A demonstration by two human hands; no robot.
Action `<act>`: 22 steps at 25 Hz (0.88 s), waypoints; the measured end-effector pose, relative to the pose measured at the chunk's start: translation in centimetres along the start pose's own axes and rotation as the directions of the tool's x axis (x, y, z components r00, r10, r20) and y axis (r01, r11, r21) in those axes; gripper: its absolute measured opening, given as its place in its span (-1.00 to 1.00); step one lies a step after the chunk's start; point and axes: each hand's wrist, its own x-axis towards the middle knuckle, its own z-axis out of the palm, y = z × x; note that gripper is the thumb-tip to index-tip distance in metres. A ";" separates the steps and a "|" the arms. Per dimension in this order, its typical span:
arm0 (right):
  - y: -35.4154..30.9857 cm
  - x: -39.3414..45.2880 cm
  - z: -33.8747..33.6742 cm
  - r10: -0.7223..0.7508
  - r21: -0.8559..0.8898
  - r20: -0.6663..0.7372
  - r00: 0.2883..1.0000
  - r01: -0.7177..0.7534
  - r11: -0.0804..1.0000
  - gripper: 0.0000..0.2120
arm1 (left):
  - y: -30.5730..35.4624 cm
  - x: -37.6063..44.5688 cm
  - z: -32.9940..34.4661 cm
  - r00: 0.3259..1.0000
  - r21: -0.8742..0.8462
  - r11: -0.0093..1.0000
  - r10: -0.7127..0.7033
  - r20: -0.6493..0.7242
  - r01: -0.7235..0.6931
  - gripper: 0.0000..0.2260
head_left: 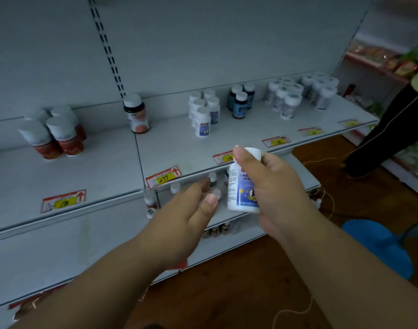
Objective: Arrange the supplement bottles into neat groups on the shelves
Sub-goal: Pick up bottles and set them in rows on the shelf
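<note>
I observe the right hand [272, 186] gripping a white bottle [242, 186] with a blue label, fingers and thumb curled round its body and cap end. The bottle is held upright, slightly tilted, in front of the edge of the upper shelf [179, 148], not resting on any surface. The left hand [191, 210] is beside it, fingers relaxed and extended toward the bottle, holding nothing; I cannot tell whether a fingertip touches the bottle.

On the upper shelf I note separate groups. At the left stand red bottles [53, 131] with white caps, close together. A single dark bottle [136, 113] with a pink label stands apart near the upright. Further right is a cluster of white bottles [204, 112] with blue labels matching the one in hand, then three dark blue bottles [241, 100], then two clusters of clear jars [284, 96] with white lids.

Yellow and red price tags [164, 178] line the shelf edge. On the lower shelf [295, 165], behind the hands, a few small bottles [174, 187] are partly hidden. Another person's dark trouser leg [390, 129] is at the right, on a wooden floor [227, 293].
</note>
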 end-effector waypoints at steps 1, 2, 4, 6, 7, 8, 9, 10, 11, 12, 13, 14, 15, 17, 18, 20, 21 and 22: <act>-0.3 2.1 -0.8 -0.007 -0.010 -0.002 1.000 0.007 1.000 -0.68 | 0.5 1.6 0.2 1.000 0.032 0.999 -0.019 -0.016 0.020 -0.26; -0.5 4.2 -1.2 -0.012 -0.024 -0.011 1.000 0.011 1.000 -0.70 | 0.8 3.2 0.4 0.999 0.052 0.998 -0.046 -0.027 0.047 -0.30; -0.4 9.2 -1.5 -0.032 -0.040 -0.016 0.999 0.031 0.999 -0.74 | 0.0 6.7 0.4 0.994 0.060 0.993 -0.101 -0.031 0.103 -0.32; 0.3 12.7 -1.6 -0.086 -0.082 -0.016 0.996 0.084 0.993 -0.79 | -1.3 9.6 -0.1 0.994 0.120 0.986 -0.109 -0.030 0.112 -0.27; 0.8 14.8 -1.7 -0.117 -0.129 -0.015 0.993 0.114 0.985 -0.79 | -2.2 11.9 -0.3 0.993 0.178 0.976 -0.119 -0.027 0.122 -0.24; 1.3 17.3 -1.8 -0.141 -0.180 -0.008 0.990 0.137 0.974 -0.75 | -3.3 14.5 -0.6 0.990 0.238 0.961 -0.134 -0.038 0.140 -0.23; 1.4 19.7 -1.8 -0.160 -0.233 0.004 0.987 0.156 0.960 -0.71 | -4.3 17.1 -1.1 0.986 0.284 0.945 -0.148 -0.074 0.163 -0.23; 1.4 22.1 -1.8 -0.171 -0.297 0.007 0.985 0.166 0.940 -0.68 | -5.0 19.4 -1.4 0.981 0.316 0.930 -0.158 -0.115 0.186 -0.24; 1.2 24.2 -1.8 -0.186 -0.369 0.009 0.982 0.176 0.912 -0.65 | -5.8 21.5 -1.7 0.973 0.338 0.915 -0.177 -0.149 0.218 -0.24; 1.0 26.1 -1.9 -0.204 -0.439 0.022 0.979 0.192 0.878 -0.63 | -6.7 23.4 -1.8 0.963 0.351 0.902 -0.201 -0.177 0.253 -0.23; 0.7 28.0 -2.0 -0.216 -0.496 0.056 0.975 0.215 0.841 -0.65 | -7.8 25.1 -1.8 0.954 0.354 0.891 -0.224 -0.198 0.283 -0.20; 0.6 29.7 -2.1 -0.225 -0.539 0.114 0.968 0.250 0.805 -0.70 | -8.7 26.6 -1.6 0.945 0.356 0.881 -0.251 -0.211 0.313 -0.17; 0.7 31.2 -2.0 -0.232 -0.583 0.174 0.957 0.290 0.759 -0.76 | -9.6 27.8 -1.4 0.938 0.363 0.870 -0.268 -0.219 0.334 -0.14; 1.2 33.6 -1.9 -0.232 -0.647 0.286 0.930 0.365 0.670 -0.77 | -10.9 29.6 -0.7 0.930 0.414 0.843 -0.248 -0.270 0.345 -0.08; 1.6 34.5 -1.9 -0.221 -0.671 0.331 0.917 0.394 0.628 -0.75 | -11.2 30.1 -0.3 0.924 0.445 0.823 -0.234 -0.301 0.354 -0.07; 2.2 35.7 -1.9 -0.224 -0.709 0.401 0.888 0.456 0.538 -0.71 | -11.4 30.7 0.4 0.911 0.473 0.797 -0.224 -0.346 0.376 -0.07; 2.4 35.9 -1.8 -0.228 -0.717 0.437 0.870 0.489 0.497 -0.70 | -11.3 30.9 0.6 0.903 0.474 0.788 -0.232 -0.362 0.392 -0.06; 2.4 36.1 -1.8 -0.234 -0.716 0.469 0.852 0.522 0.464 -0.68 | -11.2 31.1 0.8 0.896 0.477 0.779 -0.236 -0.377 0.406 -0.05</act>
